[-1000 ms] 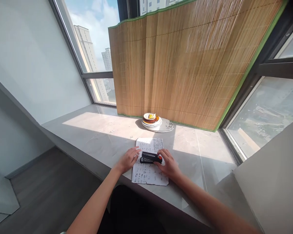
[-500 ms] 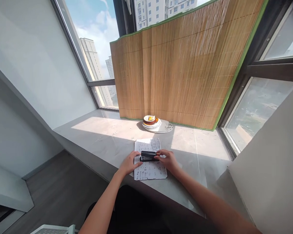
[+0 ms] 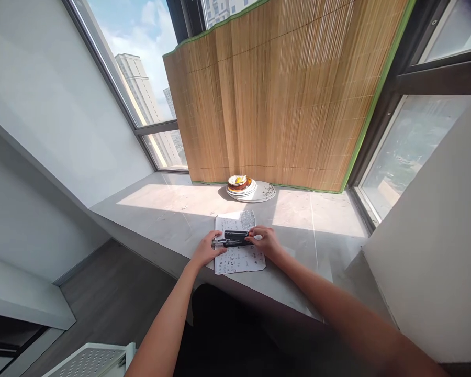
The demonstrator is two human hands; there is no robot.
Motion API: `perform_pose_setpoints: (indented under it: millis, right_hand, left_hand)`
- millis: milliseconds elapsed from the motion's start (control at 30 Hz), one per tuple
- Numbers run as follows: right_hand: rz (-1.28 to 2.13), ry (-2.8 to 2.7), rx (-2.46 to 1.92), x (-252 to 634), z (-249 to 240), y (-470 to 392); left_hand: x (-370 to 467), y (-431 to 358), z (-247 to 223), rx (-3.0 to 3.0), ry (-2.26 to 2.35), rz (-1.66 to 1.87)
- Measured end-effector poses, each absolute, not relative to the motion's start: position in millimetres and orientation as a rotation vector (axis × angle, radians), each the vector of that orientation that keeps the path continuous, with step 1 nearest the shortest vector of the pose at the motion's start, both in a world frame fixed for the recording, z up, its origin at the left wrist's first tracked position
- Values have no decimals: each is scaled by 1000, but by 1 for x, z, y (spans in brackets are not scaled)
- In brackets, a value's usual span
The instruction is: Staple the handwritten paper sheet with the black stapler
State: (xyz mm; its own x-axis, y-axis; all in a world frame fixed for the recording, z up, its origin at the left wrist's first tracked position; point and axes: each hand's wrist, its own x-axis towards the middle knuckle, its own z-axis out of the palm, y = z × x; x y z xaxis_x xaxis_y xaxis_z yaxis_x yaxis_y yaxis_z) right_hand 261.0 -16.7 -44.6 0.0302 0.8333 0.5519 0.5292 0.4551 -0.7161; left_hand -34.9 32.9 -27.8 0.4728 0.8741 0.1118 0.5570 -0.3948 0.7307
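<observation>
A black stapler (image 3: 235, 235) lies over a handwritten sheet of paper (image 3: 241, 262), its upper and lower arms parted. My right hand (image 3: 266, 242) pinches the stapler's right end between thumb and fingers. From the left end a thin silvery part (image 3: 219, 242) sticks out, probably its staple rail. My left hand (image 3: 207, 248) is around that end, thumb and fingers apart with the silvery part between them. Whether the left fingers touch it is hard to make out.
Behind the paper, a stack of small plates (image 3: 241, 187) rests on an oval white plate (image 3: 265, 192). A bamboo blind (image 3: 275, 104) covers much of the window behind the tiled sill (image 3: 160, 220). A perforated white chair or stool (image 3: 94, 361) stands at lower left.
The silvery part now protrudes from the stapler's left end toward my left palm. My right hand keeps its pinch. The view has tipped down and shifted slightly.
</observation>
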Motion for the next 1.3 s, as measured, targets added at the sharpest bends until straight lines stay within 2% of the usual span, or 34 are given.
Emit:
perform_pose_setpoints:
  millis: [200,300,467,533,700,867,1000,1167,1300]
  right_hand:
    - [440,-1772,-1192,250,-40,-12]
    - [331,-1906,-1174,244,-39,-15]
    - [54,-1910,-1093,241,-36,-30]
    - [-129,-1926,-972,240,-32,-36]
    - [-588,-2062,-639,237,-17,-49]
    - [-800,-2162,-542,238,-9,-54]
    - [-666,-2128,-677,237,-14,-53]
    - [-74,-1675,-1083,231,-25,-45]
    - [349,-1463,-1308,238,-34,-33]
  left_hand:
    - [-35,34,-31,2042,1154,720]
    - [-36,35,-27,1933,1113,770]
    - [-24,26,-9,1275,1035,1316]
    - [-15,18,0,940,1017,1426]
    - [3,2,17,452,880,1227]
    - [6,4,19,330,749,1185]
    - [7,7,16,270,785,1234]
    - [4,-11,15,379,950,1317]
    - [11,-38,21,631,1108,1527]
